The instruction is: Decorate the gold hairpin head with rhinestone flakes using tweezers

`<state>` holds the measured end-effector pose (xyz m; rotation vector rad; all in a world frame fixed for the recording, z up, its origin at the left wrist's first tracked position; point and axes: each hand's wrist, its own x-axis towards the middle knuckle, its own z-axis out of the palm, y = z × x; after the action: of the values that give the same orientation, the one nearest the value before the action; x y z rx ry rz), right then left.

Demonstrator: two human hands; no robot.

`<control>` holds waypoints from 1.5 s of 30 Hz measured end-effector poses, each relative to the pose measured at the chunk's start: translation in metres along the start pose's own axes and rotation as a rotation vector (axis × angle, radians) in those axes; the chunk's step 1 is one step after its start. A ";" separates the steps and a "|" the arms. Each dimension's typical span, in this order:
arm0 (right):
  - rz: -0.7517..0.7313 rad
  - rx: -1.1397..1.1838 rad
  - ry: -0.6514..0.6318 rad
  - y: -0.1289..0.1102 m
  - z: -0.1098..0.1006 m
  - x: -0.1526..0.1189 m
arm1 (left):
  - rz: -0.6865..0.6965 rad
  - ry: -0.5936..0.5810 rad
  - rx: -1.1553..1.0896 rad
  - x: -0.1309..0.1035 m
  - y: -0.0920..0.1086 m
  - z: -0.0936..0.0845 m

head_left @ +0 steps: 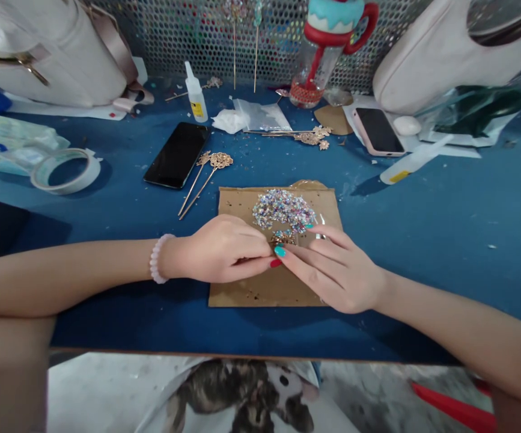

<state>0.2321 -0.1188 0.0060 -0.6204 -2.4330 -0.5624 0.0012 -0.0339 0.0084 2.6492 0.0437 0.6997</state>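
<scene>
A gold filigree hairpin head (283,238) lies between my two hands, over a piece of cardboard (233,294). My left hand (226,249), with a pale bead bracelet, is closed at its left side; its fingertips pinch the piece, though the stem is hidden. From the right, my right hand (341,267) reaches in with teal-nailed fingertips against the near edge of the hairpin. Another of its fingers touches the edge of a pile of iridescent rhinestones (282,208). Beside these fingers, the tips of metal tweezers (322,221) show; whether they are held is hidden.
Two gold hairpins (204,180) lie beside a black phone (176,155). Behind are a glue bottle (196,99), more gold hairpins (309,137) and a red-lidded cup (312,69). A second glue bottle (399,171) and pink-cased phone (380,132) lie right; tape (66,171) lies left.
</scene>
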 end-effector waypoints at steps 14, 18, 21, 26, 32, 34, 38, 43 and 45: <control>-0.054 0.074 0.003 -0.004 0.000 0.001 | 0.073 -0.067 -0.062 0.001 -0.005 -0.003; -0.035 0.159 0.037 -0.003 -0.004 0.001 | 0.036 -0.083 -0.153 0.002 -0.003 -0.004; -0.084 0.262 0.058 -0.001 -0.007 0.003 | 0.000 -0.089 -0.215 0.002 -0.004 -0.004; -0.134 0.400 0.091 -0.006 -0.008 0.008 | -0.035 -0.101 -0.284 0.002 -0.005 -0.003; -0.004 0.677 -0.018 -0.010 -0.003 0.006 | -0.056 -0.134 -0.305 0.002 -0.006 -0.002; 0.097 0.803 -0.065 -0.010 -0.001 0.003 | -0.048 -0.138 -0.289 0.002 -0.007 -0.002; 0.221 0.942 -0.095 -0.010 0.002 0.000 | -0.013 -0.128 -0.232 0.002 -0.009 -0.001; 0.308 1.053 -0.093 -0.010 0.000 0.002 | 0.012 -0.095 -0.182 0.001 -0.010 0.000; 0.337 1.079 -0.085 -0.009 -0.001 0.002 | 0.015 -0.088 -0.173 0.001 -0.010 0.000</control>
<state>0.2263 -0.1256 0.0053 -0.5310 -2.1930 0.8823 0.0029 -0.0246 0.0048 2.5129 -0.0588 0.5641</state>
